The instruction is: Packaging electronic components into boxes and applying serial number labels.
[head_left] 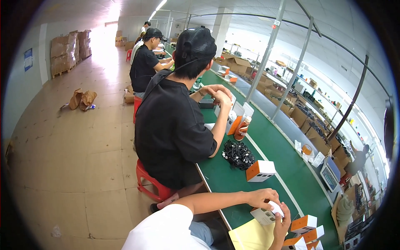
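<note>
At the near end of the green workbench (225, 187), my left hand (263, 197) reaches across with its fingers bent around a small white object (276, 209). My right hand (282, 221) grips the same object from the near side. What the object is cannot be made out. Just under my hands is a white box (262, 216) with dark pictures printed on it, partly hidden by my fingers. A sheet of yellow paper (250, 236) lies below it. Several orange-and-white boxes (304, 224) stand to the right of my right hand.
Farther up the bench are another orange-and-white box (260, 171), a pile of black cables (238, 155) and a brown bottle (242, 128). A co-worker in black (175, 121) sits close on my left, on a red stool (152, 185). Metal posts (266, 50) rise beyond the bench.
</note>
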`<state>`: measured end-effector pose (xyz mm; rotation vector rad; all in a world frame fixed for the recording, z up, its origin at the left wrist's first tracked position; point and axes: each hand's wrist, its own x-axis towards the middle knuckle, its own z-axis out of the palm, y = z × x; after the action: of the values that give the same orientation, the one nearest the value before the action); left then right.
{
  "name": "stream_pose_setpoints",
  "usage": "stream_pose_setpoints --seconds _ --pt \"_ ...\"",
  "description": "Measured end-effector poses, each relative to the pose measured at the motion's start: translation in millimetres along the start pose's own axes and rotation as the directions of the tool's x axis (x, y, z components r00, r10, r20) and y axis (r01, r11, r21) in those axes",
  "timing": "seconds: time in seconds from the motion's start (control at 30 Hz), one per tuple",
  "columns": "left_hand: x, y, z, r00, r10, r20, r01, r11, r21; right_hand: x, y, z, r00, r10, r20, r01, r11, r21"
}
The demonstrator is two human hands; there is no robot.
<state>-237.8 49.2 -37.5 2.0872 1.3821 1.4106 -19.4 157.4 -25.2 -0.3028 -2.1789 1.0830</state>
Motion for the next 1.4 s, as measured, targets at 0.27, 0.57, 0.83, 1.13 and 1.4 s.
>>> stream_pose_setpoints --seconds 0.27,0.57,0.83,1.13,1.4 --pt "-1.2 10.7 -0.3 0.995 0.058 -0.079 -0.051 0.994 0.092 -2.0 -9.5 2.4 0.999 0.043 0.008 -0.044 0.999 0.029" --pt "-0.5 -14.3 6.7 0.970 0.231 -0.070 -0.208 0.947 0.245 1.0 0.6 -5.2 0.993 -0.026 0.118 0.034 0.997 -0.072" --pt "3.6 -0.5 -9.7 0.991 0.016 0.136 0.002 0.992 -0.129 -5.8 24.8 -6.1 0.997 -0.045 0.058 0.047 0.999 -0.024" --pt "8.8 23.8 -8.4 0.995 -0.042 0.090 0.037 0.998 0.049 -8.8 18.9 1.2 0.998 -0.064 -0.011 0.064 0.998 0.021" --pt "1.5 13.4 -4.3 0.989 0.128 0.074 -0.137 0.981 0.140 -4.1 6.4 3.8 0.974 -0.225 0.000 0.223 0.965 -0.137"
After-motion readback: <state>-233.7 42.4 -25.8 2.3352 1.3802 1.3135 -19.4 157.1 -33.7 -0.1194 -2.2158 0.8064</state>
